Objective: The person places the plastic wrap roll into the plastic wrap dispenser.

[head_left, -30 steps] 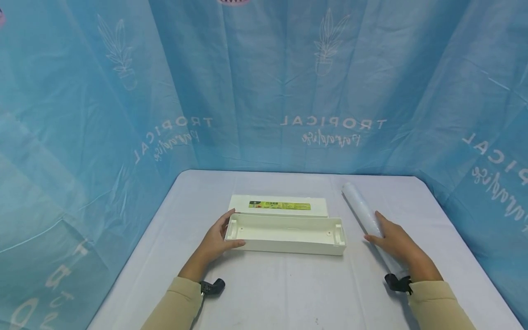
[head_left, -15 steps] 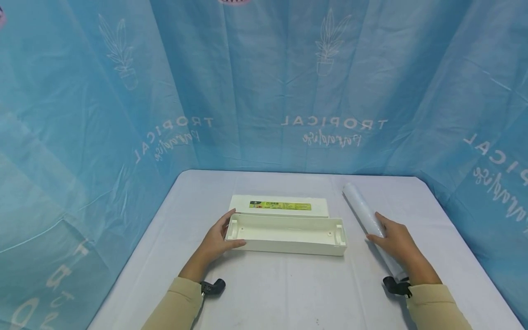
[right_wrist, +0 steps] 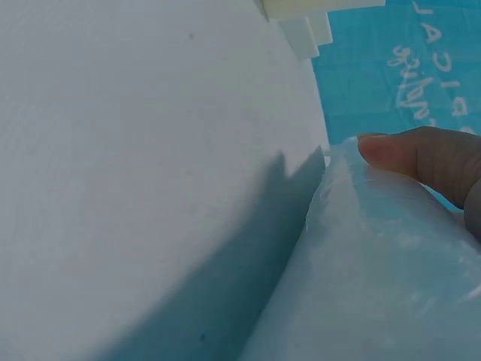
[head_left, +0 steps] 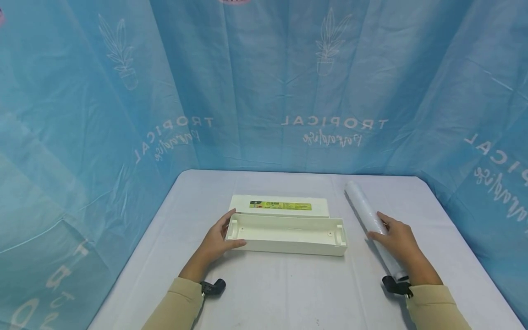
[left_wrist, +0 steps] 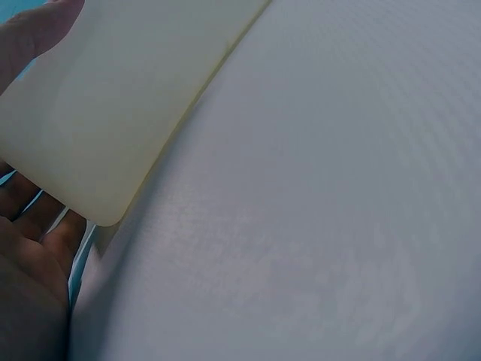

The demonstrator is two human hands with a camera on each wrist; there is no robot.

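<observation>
In the head view, a long cream-white open box stands at mid-table, its inside showing bare. My left hand grips its left end, thumb on the front wall and fingers round the back corner. Up close in the left wrist view, that thumb lies over the smooth box wall. To the right, a roll of plastic wrap slants from the back of the table toward me. Around its middle my right hand holds it, and the thumb presses on the film in the right wrist view.
Directly behind the box is a flat white lid with a green-yellow label. A white cloth covers the table. Blue printed curtains enclose the back and both sides.
The roll of plastic wrap and my right hand have shifted very slightly to the right. My left hand and the box have stayed in place.
</observation>
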